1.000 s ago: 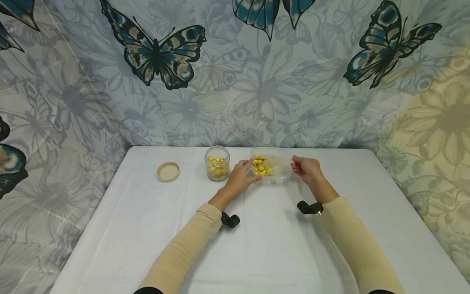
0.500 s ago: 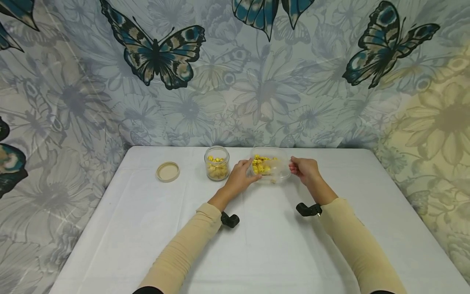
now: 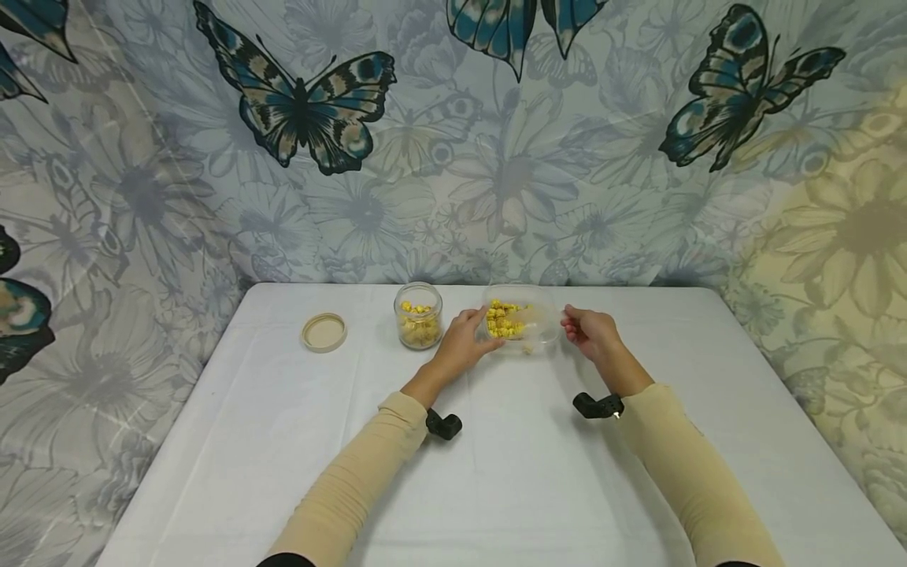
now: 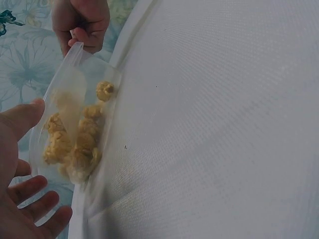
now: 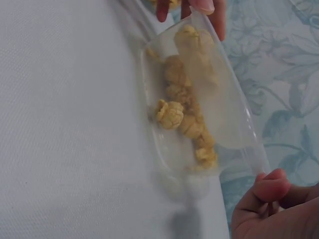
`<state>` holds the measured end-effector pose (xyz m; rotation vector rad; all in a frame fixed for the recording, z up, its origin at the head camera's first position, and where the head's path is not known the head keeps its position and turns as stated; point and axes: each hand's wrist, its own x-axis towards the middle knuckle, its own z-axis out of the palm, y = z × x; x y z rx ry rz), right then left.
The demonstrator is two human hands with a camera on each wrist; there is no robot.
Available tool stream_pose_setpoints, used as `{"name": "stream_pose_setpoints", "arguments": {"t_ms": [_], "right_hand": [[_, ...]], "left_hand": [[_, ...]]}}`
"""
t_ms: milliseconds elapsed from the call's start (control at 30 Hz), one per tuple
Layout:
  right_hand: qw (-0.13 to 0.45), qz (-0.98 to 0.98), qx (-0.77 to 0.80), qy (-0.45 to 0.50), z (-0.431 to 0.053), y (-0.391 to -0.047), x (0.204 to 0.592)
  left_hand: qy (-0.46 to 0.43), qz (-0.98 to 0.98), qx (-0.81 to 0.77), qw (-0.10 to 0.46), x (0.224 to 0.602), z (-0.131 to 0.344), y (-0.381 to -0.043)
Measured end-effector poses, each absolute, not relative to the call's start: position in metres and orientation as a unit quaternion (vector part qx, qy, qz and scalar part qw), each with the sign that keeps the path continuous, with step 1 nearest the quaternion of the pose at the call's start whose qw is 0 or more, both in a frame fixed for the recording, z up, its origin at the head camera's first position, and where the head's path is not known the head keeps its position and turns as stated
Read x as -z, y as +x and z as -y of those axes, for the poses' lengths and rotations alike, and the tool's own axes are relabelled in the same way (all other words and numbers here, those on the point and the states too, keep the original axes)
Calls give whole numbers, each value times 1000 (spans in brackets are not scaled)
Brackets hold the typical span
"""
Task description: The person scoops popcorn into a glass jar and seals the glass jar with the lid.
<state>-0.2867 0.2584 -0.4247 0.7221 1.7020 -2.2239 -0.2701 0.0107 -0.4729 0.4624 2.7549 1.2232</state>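
Note:
A clear plastic container (image 3: pixel 542 323) with yellow popcorn (image 3: pixel 503 319) in it stands near the table's back edge. My left hand (image 3: pixel 464 342) spans its left end, thumb on the near side and fingers on the far side. At the opposite end, my right hand (image 3: pixel 594 335) pinches the rim with thumb and forefinger, the other fingers curled in. The right wrist view shows one popcorn piece (image 5: pixel 169 114) sharply at the near wall, while other pieces look blurred through the cloudy plastic. Left of my left hand is a glass jar (image 3: pixel 419 319), lidless, holding more popcorn.
A round pale lid (image 3: pixel 324 332) lies on the white-covered table (image 3: pixel 496 472), left of the jar. Behind the table hangs a cloth backdrop (image 3: pixel 517 181) with butterflies and flowers. A black wrist camera sits at each sleeve cuff.
The popcorn in the container has spread a little to the right. My right hand has shifted slightly left and back. My left hand, the jar and the lid stay in place.

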Motion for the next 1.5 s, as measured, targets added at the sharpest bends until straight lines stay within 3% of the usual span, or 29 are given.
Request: {"name": "stream_pose_setpoints", "arguments": {"t_ms": [300, 900, 1500], "right_hand": [[100, -600, 764, 215, -255, -287, 424], [140, -509, 811, 253, -264, -289, 431], [119, -496, 818, 266, -271, -289, 431]], "left_hand": [[151, -902, -401, 51, 474, -12, -269], [151, -900, -407, 45, 473, -11, -269], [152, -900, -406, 40, 473, -10, -270]]}}
